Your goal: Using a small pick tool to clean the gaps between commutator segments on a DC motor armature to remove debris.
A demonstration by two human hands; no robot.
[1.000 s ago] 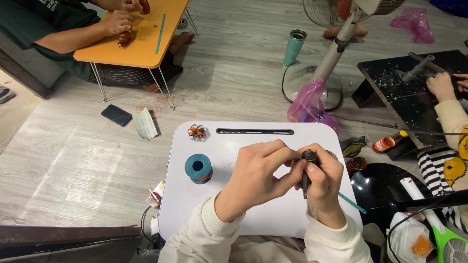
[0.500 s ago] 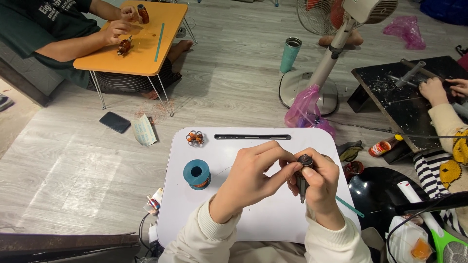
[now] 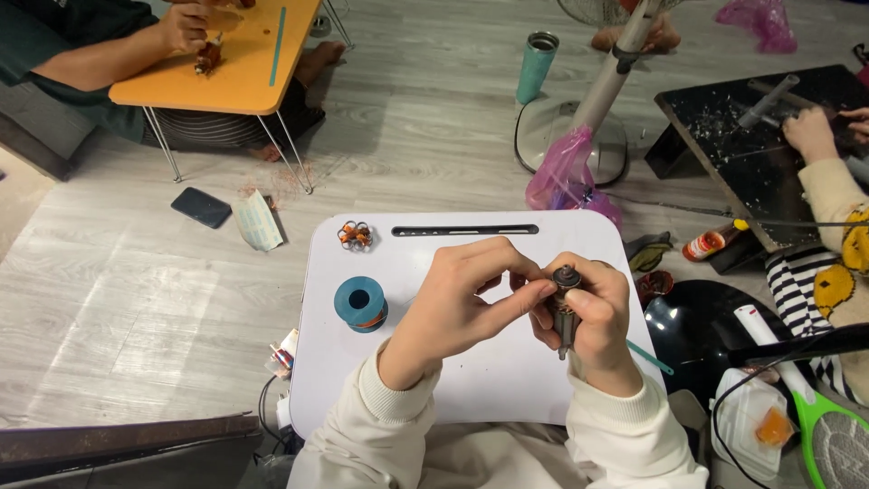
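Thing in the hands: a small dark metal motor part (image 3: 565,312), round at the top with a thin rod sticking out at the bottom. It stands almost upright, above the right half of the tabletop. Its top looks like a little round cap with a darker ring around it. The lower part is mostly hidden by fingers.

Right hand (image 3: 593,330): it is wrapped around the motor part, fingers curled tight, thumb near the top.

Left hand (image 3: 462,294): its fingertips are pressed together and pinch at the top of the motor part. I cannot tell whether something thin sits between them.

Tabletop: a white lap tabletop (image 3: 471,389) with rounded corners and a long dark slot (image 3: 464,230) near the far edge.

Spool: a round blue spool with orange wire (image 3: 359,303) sits on the tabletop, left of the hands and apart from them.

Small coil: a tiny bundle of orange wire loops (image 3: 355,234) lies near the far left corner of the tabletop.

Floor: a grey wooden floor (image 3: 118,299) with a black phone (image 3: 201,206) and a folded face mask (image 3: 258,220) lying side by side.

Other people: one person's hand (image 3: 186,27) rests on an orange folding table (image 3: 244,77) far off to the left. Another person's hand (image 3: 808,134) is on a black board (image 3: 724,127) to the right.
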